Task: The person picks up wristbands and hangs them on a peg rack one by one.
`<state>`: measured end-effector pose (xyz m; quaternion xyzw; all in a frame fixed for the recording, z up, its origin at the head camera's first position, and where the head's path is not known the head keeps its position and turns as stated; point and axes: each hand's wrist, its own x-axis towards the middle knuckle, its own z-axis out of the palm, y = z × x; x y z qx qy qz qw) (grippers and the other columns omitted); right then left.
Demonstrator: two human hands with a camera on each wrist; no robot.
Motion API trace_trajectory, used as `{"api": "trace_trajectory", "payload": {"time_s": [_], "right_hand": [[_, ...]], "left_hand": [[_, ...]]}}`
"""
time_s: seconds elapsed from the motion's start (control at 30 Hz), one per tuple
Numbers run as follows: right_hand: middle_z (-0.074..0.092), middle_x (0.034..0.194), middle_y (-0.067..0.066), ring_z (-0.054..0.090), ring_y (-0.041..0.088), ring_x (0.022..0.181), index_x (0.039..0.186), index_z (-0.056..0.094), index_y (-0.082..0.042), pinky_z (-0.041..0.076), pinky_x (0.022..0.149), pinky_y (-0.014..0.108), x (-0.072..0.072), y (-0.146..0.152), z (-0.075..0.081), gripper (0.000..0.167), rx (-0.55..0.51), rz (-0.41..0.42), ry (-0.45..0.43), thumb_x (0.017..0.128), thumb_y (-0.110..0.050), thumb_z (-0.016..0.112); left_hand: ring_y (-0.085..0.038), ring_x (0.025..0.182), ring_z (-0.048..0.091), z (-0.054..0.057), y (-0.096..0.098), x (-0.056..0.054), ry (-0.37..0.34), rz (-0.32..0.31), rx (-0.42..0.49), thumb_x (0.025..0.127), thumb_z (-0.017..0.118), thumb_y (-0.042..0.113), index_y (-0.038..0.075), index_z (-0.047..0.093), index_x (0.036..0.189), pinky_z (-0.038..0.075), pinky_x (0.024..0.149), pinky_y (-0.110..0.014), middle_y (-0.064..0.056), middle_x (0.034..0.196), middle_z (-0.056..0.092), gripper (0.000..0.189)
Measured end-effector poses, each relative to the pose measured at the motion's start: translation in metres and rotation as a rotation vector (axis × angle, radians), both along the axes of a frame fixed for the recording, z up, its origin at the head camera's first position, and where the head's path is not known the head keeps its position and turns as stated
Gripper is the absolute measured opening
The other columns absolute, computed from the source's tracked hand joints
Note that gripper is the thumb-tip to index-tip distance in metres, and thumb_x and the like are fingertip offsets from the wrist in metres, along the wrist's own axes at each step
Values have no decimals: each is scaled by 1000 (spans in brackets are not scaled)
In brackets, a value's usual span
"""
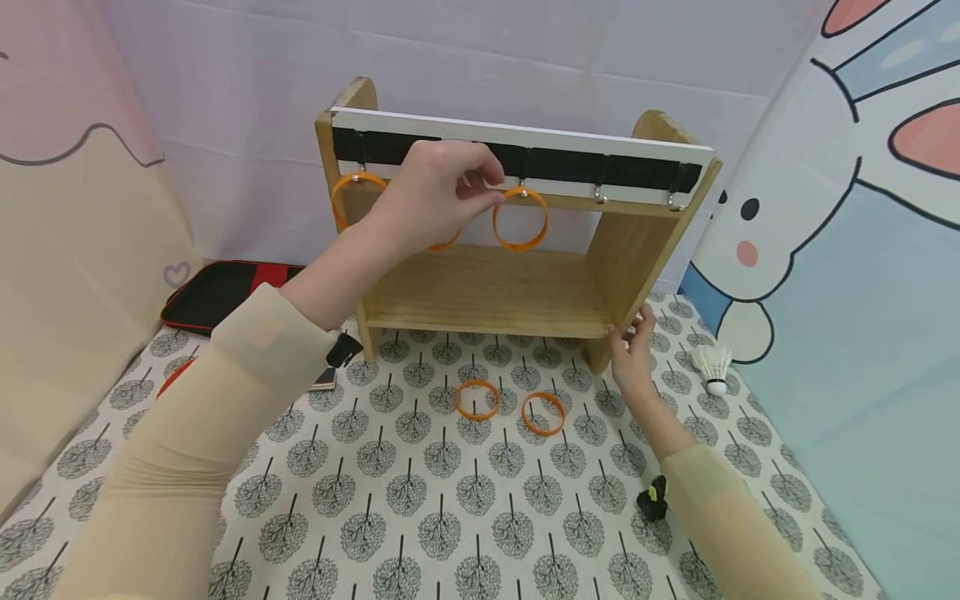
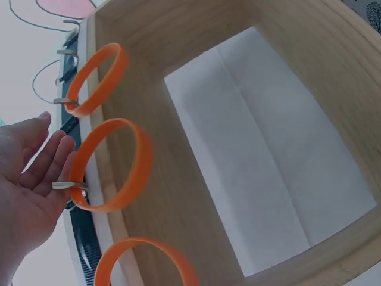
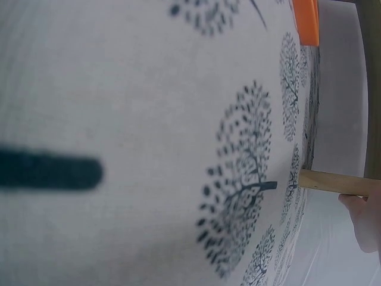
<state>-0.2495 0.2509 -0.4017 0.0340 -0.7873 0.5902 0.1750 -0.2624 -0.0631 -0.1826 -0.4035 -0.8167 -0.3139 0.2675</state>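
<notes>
Working from my remote post, I have the left hand [image 1: 438, 187] raised at the front of the hook strip [image 1: 564, 162], fingers loosely bent, thumb and forefinger parted — released, by what the head and left wrist views show. The fingertips sit right by the third orange ring [image 1: 520, 247], which hangs on its hook [image 1: 522, 187]; whether they touch it I cannot tell. The second orange ring [image 2: 145, 159] hangs just beside the fingers, mostly hidden behind the hand in my head view but plain from the left wrist. The first orange ring [image 1: 363, 175] hangs near the strip's left end, and two bare hooks [image 1: 600, 195] stand to the right.

My right hand [image 1: 633, 354] grasps the lower part of the right side panel of the wooden rack [image 1: 487, 287], thumb toward the front and fingers on the outer side. Two loose orange rings [image 1: 477, 417] lie flat on the tree-print cloth [image 1: 442, 500] in front of the rack, near each other but apart. A shuttlecock [image 1: 712, 368] lies right of that hand; a black tray [image 1: 213, 296] with red trim rests at the far left — partly behind the left arm.
</notes>
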Motion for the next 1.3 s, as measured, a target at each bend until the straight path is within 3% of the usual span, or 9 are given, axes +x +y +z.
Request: {"api": "trace_trajectory", "payload": {"time_s": [0.27,0.43,0.57,0.83,1.03,1.3], "right_hand": [[31,136,28,43,22,102,146,11,-13,43,94,61,0,2,2,59,-3,1,12,97,-3,42],[32,137,28,43,24,103,146,11,-13,42,94,61,1,3,2,59,-1,-13,9,97,-2,42],[32,136,28,44,23,102,146,11,-13,42,94,61,2,2,2,59,-2,-13,14,97,-2,42],[31,136,28,43,24,103,147,11,-12,42,94,62,3,0,3,60,-1,-4,19,96,-2,42],[32,136,28,44,30,107,146,12,-13,41,95,62,3,2,3,58,4,-3,16,97,-4,42],[33,133,27,43,18,99,146,12,-12,42,93,61,3,1,3,58,-5,-6,24,97,-4,42]], "left_hand": [[-12,86,61,0,-3,19,1,-51,75,85,70,11,3,68,93,51,81,-22,-4,92,69,12],[-13,85,61,-12,2,30,42,-126,67,83,72,9,5,69,93,49,79,-23,-3,92,69,11],[-14,88,61,-28,4,39,52,-169,12,81,74,10,5,69,94,48,82,-24,-3,93,69,14],[-12,93,61,-74,5,49,-40,-184,-105,80,75,11,7,69,97,49,83,-23,0,97,69,18],[-12,97,61,-122,6,47,-155,-160,-191,81,75,14,12,69,98,50,86,-24,3,100,68,18],[-19,111,57,-183,-1,40,-360,-78,-298,83,73,19,16,68,99,46,98,-38,2,111,64,17]]}}
